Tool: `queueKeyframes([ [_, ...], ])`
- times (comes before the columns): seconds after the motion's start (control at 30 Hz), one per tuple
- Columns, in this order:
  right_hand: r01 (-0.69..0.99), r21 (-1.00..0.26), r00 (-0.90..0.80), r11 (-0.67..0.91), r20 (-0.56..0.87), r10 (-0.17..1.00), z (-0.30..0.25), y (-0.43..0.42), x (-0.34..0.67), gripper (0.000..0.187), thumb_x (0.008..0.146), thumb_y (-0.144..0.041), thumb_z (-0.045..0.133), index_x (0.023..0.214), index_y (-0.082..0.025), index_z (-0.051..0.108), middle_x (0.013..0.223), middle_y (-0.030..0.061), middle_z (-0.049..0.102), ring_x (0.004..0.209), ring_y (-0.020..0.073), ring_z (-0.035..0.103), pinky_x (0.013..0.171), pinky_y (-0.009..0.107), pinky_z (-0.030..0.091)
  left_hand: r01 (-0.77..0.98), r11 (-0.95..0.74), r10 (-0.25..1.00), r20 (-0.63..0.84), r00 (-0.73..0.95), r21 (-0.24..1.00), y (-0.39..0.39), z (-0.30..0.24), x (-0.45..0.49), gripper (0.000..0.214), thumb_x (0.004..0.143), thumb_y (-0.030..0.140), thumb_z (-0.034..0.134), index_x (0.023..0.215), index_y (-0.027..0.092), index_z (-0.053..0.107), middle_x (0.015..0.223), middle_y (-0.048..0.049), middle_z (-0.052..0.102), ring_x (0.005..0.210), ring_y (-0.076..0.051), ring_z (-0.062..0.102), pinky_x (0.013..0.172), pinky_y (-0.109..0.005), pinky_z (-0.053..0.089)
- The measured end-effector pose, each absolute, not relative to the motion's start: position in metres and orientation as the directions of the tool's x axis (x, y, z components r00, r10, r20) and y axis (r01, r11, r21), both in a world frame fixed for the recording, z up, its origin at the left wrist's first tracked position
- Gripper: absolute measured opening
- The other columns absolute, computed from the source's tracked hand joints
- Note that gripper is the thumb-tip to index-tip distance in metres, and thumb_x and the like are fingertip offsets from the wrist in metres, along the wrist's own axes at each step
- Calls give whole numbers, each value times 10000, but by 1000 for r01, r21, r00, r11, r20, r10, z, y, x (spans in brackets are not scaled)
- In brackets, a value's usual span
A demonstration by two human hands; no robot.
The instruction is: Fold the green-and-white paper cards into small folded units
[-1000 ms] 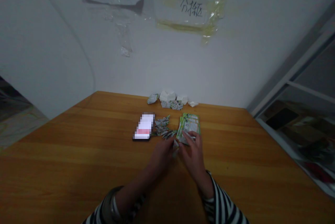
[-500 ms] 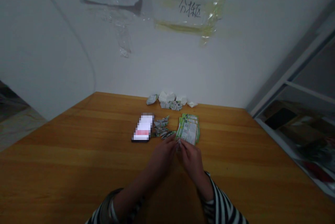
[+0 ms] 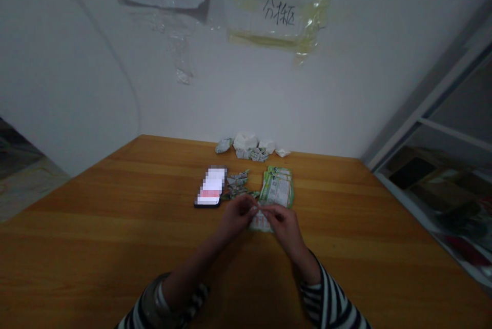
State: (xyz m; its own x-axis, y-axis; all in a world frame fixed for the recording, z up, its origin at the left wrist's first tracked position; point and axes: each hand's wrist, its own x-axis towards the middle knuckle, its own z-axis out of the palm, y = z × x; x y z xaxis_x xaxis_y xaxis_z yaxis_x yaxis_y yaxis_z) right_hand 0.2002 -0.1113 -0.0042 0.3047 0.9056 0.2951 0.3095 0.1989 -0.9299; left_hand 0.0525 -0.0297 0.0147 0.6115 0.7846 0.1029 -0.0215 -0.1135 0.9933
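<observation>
My left hand [image 3: 239, 214] and my right hand [image 3: 283, 224] meet in front of me, fingertips pinched at the top edge of a small printed paper packet [image 3: 262, 222]. The packet hangs below the fingers, its face pale with orange and green marks. Just beyond my right hand lies a fanned stack of green and white packets [image 3: 277, 190]. Past my left hand are several folded or crumpled printed paper pieces [image 3: 237, 179], partly hidden by the fingers.
A phone [image 3: 210, 186] with a lit, blurred screen lies left of the paper pieces. Along the wall sit crumpled white tissues [image 3: 245, 141] and more printed scraps [image 3: 252, 154]. Taped paper sheets [image 3: 269, 6] hang on the wall. A shelf with boxes [image 3: 434, 185] stands at the right.
The hands have turned and the wrists moved slightly apart. The packet's printed face now shows below the fingertips, where it was mostly hidden before.
</observation>
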Motion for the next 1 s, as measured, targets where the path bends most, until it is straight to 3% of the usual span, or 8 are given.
queueKeyframes([
  [0.1,313,-926,301,209,306,903,-5,-109,205,214,847,-319,590,904,-191,753,837,65,730,772,209,652,714,322,511,-16,-113,740,95,666,993,-27,13,51,203,673,264,711,816,120,716,727,-23,707,688,-172,639,661,-273,474],
  [0.23,321,-905,141,280,338,931,-1,-108,213,377,760,-289,705,1132,-233,685,1009,57,669,920,208,619,823,334,500,22,-69,748,37,663,997,-22,15,46,375,592,245,782,949,139,735,942,-57,748,935,-270,663,884,-398,467],
  [0.4,341,-885,35,315,347,937,4,-110,219,548,736,-235,740,1261,-274,590,1076,56,618,1005,212,580,900,357,467,57,-25,700,-23,714,998,-20,22,41,574,498,230,854,1047,154,705,1055,-78,725,1003,-296,645,909,-433,469],
  [0.63,338,-884,26,324,353,935,8,-111,222,460,793,-295,693,1243,-245,608,1085,63,609,1015,203,565,923,353,436,0,-11,693,7,721,1000,-18,21,41,517,548,240,839,1038,141,705,1063,-78,711,1007,-275,642,920,-416,459],
  [1.0,276,-908,135,314,360,923,2,-108,220,360,840,-342,639,1182,-234,657,1020,69,643,955,199,590,857,333,464,103,-86,727,-8,686,991,-21,28,43,440,694,353,746,1085,157,701,1068,-61,731,1030,-272,636,913,-381,460],
])
